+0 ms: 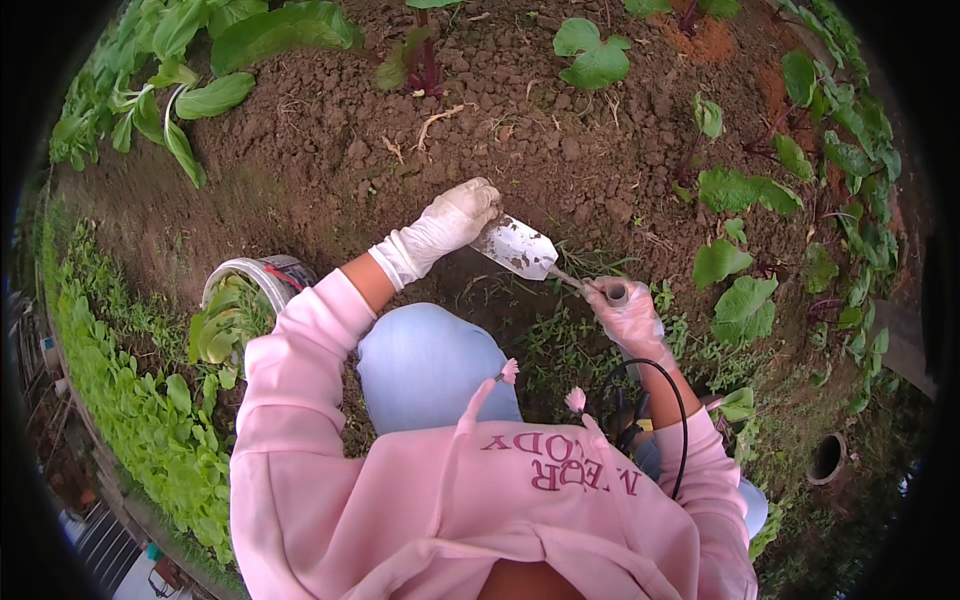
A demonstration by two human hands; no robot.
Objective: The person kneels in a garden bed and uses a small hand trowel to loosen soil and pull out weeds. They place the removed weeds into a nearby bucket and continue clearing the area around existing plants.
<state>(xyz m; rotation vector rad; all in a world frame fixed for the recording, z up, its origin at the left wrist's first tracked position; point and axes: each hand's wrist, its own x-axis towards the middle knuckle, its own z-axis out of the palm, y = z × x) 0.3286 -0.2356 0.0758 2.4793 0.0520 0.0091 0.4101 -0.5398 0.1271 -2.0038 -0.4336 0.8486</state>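
My right hand (624,309), in a thin see-through glove, is closed round the handle of a garden trowel (517,246). The trowel's metal blade is flecked with soil and points left, above the ground. My left hand (459,213), in a dirty whitish glove, is at the blade's far end with its fingers curled; what is between its fingers is hidden. Brown, crumbly soil (330,157) lies beyond both hands. Low weeds (559,345) grow below the trowel, by my knee.
A white bucket (283,281) holding green leaves stands left of my left arm. Leafy plants (742,307) grow at the right, and a purple-stemmed plant (426,67) stands at the top. Dense greens (142,420) line the left. A round pipe opening (827,459) shows lower right.
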